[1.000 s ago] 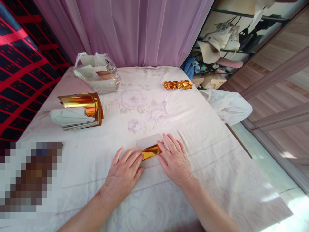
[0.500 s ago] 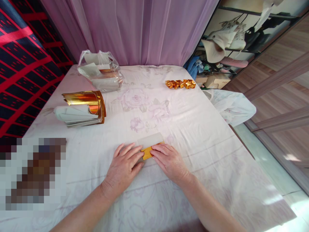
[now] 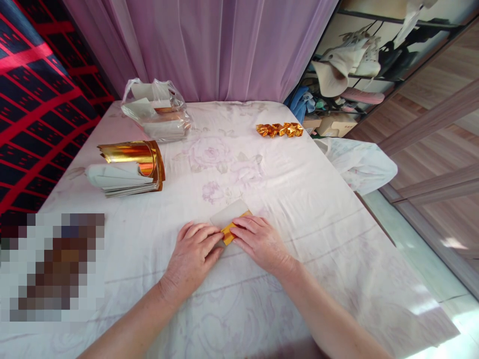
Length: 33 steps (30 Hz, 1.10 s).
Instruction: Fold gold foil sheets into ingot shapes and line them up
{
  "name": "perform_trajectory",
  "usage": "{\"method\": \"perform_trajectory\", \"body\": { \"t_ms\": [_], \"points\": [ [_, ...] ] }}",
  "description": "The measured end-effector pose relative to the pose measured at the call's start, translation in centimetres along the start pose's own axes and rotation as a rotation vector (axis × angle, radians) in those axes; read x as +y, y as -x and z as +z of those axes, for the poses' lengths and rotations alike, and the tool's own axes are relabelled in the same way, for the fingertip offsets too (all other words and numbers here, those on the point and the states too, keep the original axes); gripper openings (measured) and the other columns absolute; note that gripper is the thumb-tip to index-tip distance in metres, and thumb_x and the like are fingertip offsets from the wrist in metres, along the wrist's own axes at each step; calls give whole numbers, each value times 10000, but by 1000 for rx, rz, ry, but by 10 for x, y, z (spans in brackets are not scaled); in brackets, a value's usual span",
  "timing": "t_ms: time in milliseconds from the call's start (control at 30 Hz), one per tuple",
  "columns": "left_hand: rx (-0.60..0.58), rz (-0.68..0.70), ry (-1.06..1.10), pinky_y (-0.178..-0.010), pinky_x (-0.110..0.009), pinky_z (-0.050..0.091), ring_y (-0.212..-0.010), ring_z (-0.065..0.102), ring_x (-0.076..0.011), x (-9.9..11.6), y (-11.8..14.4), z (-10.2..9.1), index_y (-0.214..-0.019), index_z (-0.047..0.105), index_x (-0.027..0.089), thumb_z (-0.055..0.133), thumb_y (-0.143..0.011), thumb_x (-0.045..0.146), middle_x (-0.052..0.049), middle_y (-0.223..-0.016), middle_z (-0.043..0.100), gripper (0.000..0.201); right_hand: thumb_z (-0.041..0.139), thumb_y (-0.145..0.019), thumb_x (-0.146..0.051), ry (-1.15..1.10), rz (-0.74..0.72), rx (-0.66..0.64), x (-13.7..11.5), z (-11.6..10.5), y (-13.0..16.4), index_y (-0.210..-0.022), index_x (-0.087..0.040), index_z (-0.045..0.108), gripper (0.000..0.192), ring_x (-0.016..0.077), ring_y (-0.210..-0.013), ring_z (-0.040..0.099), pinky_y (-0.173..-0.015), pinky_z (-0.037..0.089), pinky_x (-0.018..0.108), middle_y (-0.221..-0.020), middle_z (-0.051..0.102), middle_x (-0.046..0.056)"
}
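Both hands have drawn closer together: left hand (image 3: 192,252) and right hand (image 3: 258,243) press flat, fingers extended, on the gold foil paper (image 3: 229,232) mid-table (image 3: 299,209); foil sheet stack (image 3: 127,169) sits far left, folded gold pieces (image 3: 279,130) beyond

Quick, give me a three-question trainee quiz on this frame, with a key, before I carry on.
1. True or false: both hands press on the gold foil sheet.
2. Where do the folded gold pieces lie? A) far right of the tablecloth B) inside the plastic bag
3. What does the gold roll rest on?

Key: 1. True: left hand and right hand both touch it. 2. A. 3. The stack of sheets.
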<state>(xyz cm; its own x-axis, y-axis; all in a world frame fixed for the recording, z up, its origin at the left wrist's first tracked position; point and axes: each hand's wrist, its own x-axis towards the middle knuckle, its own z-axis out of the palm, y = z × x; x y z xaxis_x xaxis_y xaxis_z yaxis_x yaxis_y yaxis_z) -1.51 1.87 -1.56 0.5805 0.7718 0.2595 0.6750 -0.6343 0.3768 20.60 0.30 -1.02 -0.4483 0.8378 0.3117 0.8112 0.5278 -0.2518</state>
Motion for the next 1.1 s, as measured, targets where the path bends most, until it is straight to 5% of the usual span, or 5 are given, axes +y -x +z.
{"method": "perform_trajectory", "body": {
  "t_ms": [400, 1100],
  "points": [
    [76, 42, -40, -1064, -461, 267, -912, 649, -170, 5, -9, -5, -1002, 722, 286, 580, -962, 262, 34, -987, 740, 149, 528, -988, -180, 115, -108, 198, -4, 9, 2, -970, -198, 712, 186, 175, -1009, 656, -874, 486, 316, -1054, 741, 40],
    [86, 3, 55, -990, -439, 361, -930, 629, -186, -4, -8, 0, -1000, 725, 269, 565, -972, 282, 7, -992, 735, 163, 552, -934, -222, -7, 218, 190, -29, 12, 4, -877, -213, 718, 176, 201, -819, 598, -747, 463, 341, -858, 675, 51]
  ]
}}
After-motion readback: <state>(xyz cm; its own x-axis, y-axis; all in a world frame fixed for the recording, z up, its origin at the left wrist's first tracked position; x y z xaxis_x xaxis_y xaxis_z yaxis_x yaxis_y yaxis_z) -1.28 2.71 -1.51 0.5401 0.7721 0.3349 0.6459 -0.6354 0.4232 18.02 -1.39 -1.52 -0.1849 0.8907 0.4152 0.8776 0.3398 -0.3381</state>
